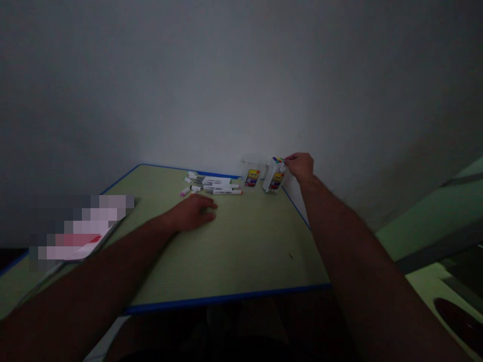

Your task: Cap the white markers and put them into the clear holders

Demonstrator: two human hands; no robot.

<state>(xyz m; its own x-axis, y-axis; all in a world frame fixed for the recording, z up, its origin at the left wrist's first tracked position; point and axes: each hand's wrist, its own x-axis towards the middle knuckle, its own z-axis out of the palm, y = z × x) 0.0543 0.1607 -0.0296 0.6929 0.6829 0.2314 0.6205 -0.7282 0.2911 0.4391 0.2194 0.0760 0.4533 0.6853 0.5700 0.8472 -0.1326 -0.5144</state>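
My right hand (pixel 300 166) reaches to the far right corner of the green table (pixel 241 251) and is closed on the top of a clear marker case (pixel 273 176) with coloured caps showing. My left hand (pixel 194 211) rests on the table, fingers curled down and together, just short of several loose white markers (pixel 219 185) lying in a row. A second clear case with a yellow label (pixel 251 173) stands next to the held one.
The table has a blue edge (pixel 226 300) and sits against a white wall. A book or pad (pixel 81 231), partly blurred out, lies at the left. The scene is dim. Green flooring (pixel 433 226) shows to the right.
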